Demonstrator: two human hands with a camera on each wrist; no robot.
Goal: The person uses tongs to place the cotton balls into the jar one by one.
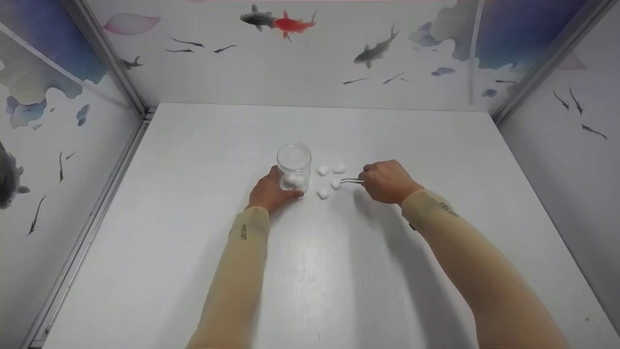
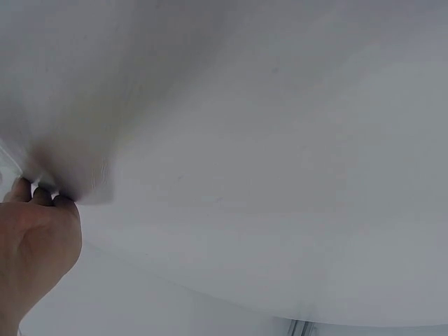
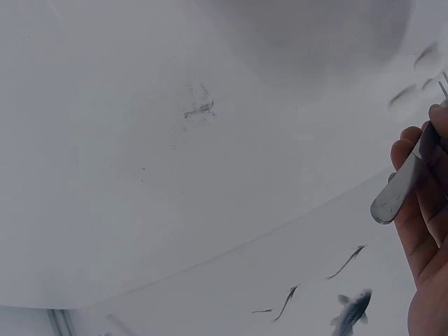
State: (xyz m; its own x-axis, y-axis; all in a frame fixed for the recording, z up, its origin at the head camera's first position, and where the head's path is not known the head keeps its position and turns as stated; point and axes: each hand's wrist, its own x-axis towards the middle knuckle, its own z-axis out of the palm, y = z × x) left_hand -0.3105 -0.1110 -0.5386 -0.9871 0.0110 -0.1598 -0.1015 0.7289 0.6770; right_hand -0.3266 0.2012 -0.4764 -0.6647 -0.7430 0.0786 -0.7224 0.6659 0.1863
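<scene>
A clear jar [image 1: 294, 157] with white cotton balls [image 1: 293, 181] at its bottom stands on the white table. My left hand [image 1: 271, 193] grips it low, thumb in front. In my right hand [image 1: 389, 182] is a pair of metal tweezers [image 1: 352, 181], tips pointing left at a loose cotton ball [image 1: 336, 184]; whether they pinch it I cannot tell. Several cotton balls lie right of the jar, such as one nearer me [image 1: 323, 194]. The right wrist view shows the tweezers' rounded end [image 3: 395, 199] against the fingers. From the left wrist, the hand [image 2: 42, 234] appears with bent fingertips.
Around the white tabletop [image 1: 310, 271] stand panels; the back panel [image 1: 310, 72] carries printed fish. Metal posts [image 1: 109, 58] join the panels at the corners. A dark smudge [image 3: 199, 110] marks the white surface in the right wrist view.
</scene>
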